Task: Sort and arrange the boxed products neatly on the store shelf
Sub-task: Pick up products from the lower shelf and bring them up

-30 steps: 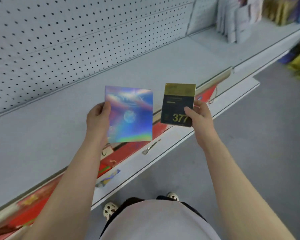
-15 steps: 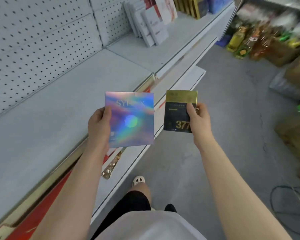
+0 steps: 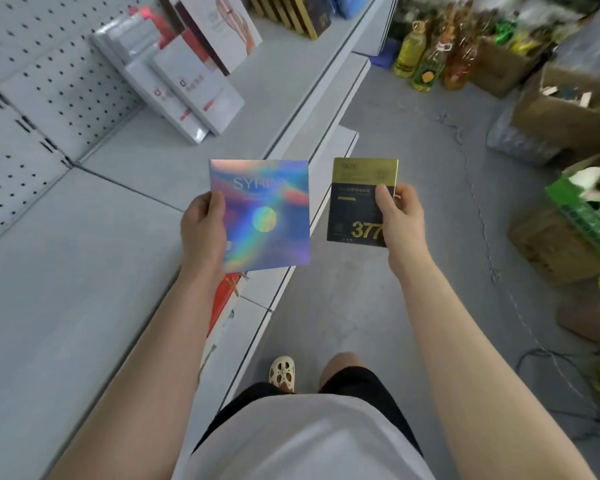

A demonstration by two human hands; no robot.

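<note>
I am watching the left hand [image 3: 203, 233] gripping the holographic box [image 3: 264, 214] by its left edge, upright, over the shelf [image 3: 84, 244] lip; the right hand [image 3: 400, 216] is pinching the black-and-gold box [image 3: 355, 202] outboard. Matching black-and-gold stock [image 3: 303, 12] is standing farther along the shelf.

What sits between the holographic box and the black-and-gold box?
Nothing held: in the head view, only shelf edge and grey floor show between the square holographic box and the black-and-gold "377" box.
</note>
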